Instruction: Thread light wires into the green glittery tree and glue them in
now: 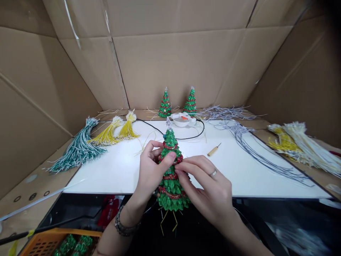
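Note:
A green model Christmas tree [172, 202] with red garlands and a clear topper stands upright in front of me, over the near edge of the white board. Thin yellow wires [174, 222] hang out below its base. My left hand [151, 167] is wrapped round the upper left side of the tree, its thumb across the front. From the right, my right hand [207, 185], with a ring on one finger, has thumb and fingertips pinched together against a red garland. Whatever lies between those fingertips is too small to make out.
Two finished-looking trees [165, 105] stand at the back beside a white glue gun [186, 116] resting at a white bowl [181, 122]. An awl [213, 151] lies on the white board [106, 177]. Wire bundles [80, 147] lie left and right. An orange basket [42, 236] holds green pieces, lower left.

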`<action>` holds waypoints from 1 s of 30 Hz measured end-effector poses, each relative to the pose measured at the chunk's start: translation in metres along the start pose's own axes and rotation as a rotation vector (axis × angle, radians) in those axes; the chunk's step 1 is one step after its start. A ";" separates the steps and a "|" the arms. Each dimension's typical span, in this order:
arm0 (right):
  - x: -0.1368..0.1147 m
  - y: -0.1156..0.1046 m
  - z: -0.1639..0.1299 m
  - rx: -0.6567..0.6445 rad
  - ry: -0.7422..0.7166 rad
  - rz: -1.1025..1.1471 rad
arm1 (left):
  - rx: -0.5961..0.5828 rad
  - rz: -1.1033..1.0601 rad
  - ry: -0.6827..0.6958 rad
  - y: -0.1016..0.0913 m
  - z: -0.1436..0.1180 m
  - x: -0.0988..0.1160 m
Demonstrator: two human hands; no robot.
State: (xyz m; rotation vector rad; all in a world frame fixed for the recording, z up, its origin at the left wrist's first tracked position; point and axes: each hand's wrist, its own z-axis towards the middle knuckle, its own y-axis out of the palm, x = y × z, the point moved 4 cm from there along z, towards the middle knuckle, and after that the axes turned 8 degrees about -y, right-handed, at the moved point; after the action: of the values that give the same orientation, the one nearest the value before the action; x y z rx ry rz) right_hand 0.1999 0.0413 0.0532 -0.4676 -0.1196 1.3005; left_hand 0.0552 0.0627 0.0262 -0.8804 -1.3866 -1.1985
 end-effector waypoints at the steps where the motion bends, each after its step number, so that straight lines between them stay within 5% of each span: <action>1: 0.002 0.000 0.004 -0.032 -0.004 -0.009 | 0.002 -0.001 -0.001 0.001 0.002 0.002; 11: 0.061 -0.032 0.076 -0.223 -0.192 -0.014 | -0.023 0.092 0.131 0.043 0.066 0.052; 15: 0.094 -0.048 0.111 -0.228 -0.153 0.020 | 0.022 0.071 0.178 0.064 0.099 0.076; 22: 0.120 -0.052 0.128 -0.327 -0.128 0.092 | 0.016 0.076 0.206 0.080 0.122 0.074; 26: 0.127 -0.044 0.119 -0.202 -0.081 0.074 | -0.010 -0.024 0.122 0.077 0.129 0.064; 30: 0.129 -0.040 0.088 0.131 0.032 0.124 | 0.015 -0.107 0.104 0.064 0.130 0.054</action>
State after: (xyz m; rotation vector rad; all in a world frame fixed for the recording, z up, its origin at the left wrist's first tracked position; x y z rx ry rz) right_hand 0.2406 0.1791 0.1261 -0.3885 0.0213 1.4122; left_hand 0.0757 0.1982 0.0986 -0.7314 -1.3706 -1.2951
